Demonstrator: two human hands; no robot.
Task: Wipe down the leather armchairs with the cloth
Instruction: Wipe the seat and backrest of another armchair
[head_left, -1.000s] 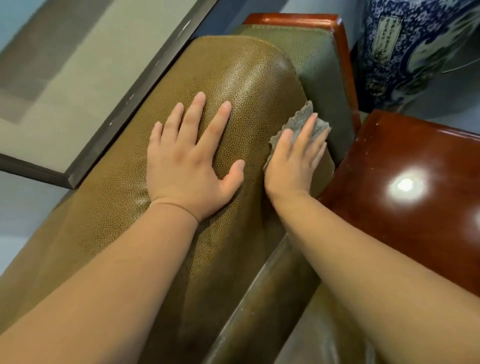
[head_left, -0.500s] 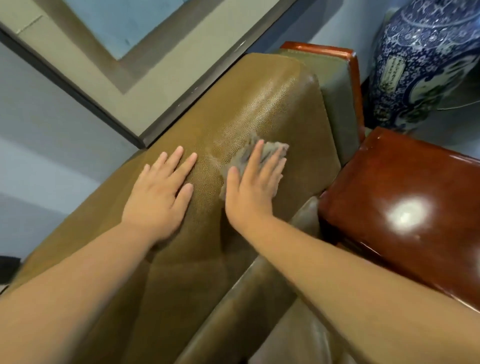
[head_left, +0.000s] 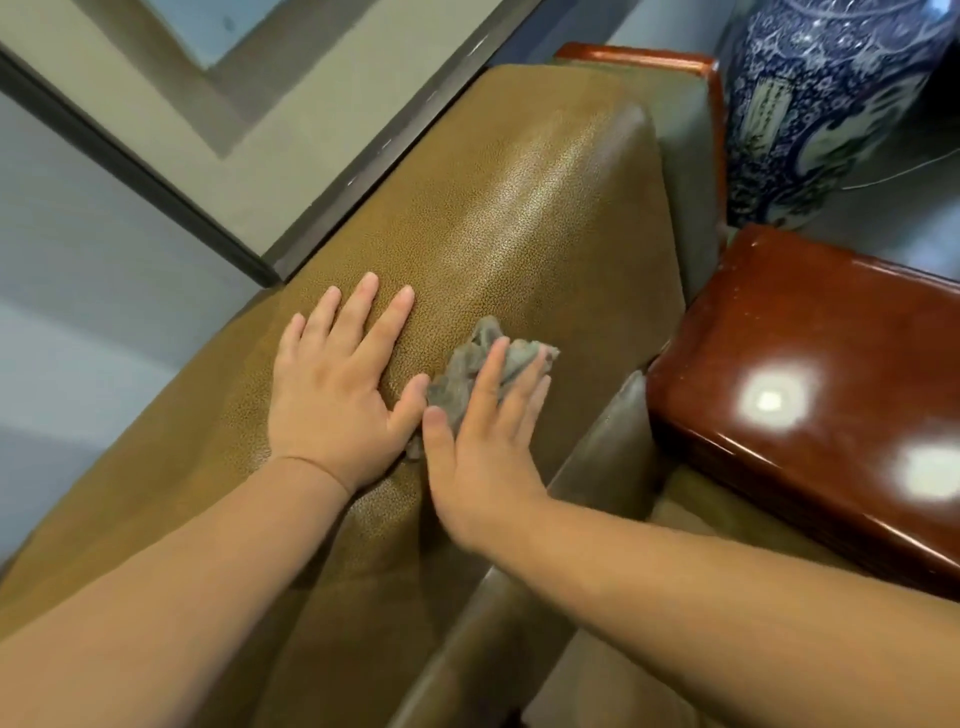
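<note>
— What does the armchair (head_left: 519, 218) look like from up here?

— Olive-brown leather with a fine pebbled grain, padded and rounded along the top of the backrest. A pale sheen runs down its far half, right of centre. A smoother, darker leather piece lies along its near right edge, and a glossy red-brown wooden armrest (head_left: 810, 395) sits to the right with two bright light spots on it.

— And the cloth (head_left: 470, 376)?

— Small, grey and crumpled, lying on the backrest leather near the middle of the view. The right hand (head_left: 483, 452) presses it flat with straight, slightly spread fingers; its far edge pokes out past the fingertips. Nothing curls round it, so the grip is released, just pushing down.

— The other hand?

— The left hand (head_left: 337, 400) lies palm-down on the bare leather just left of the cloth, fingers straight, grasping nothing. Its thumb seems to touch the cloth's left edge, though the overlap makes that hard to confirm.

— What differs from half a second ago?

— The two hands now sit close together, thumbs almost meeting, where before a clear strip of leather separated them. The cloth lies nearer on the backrest, further from the rounded far corner. The blue-and-white vase (head_left: 831, 104) at far right shows larger, too.
</note>
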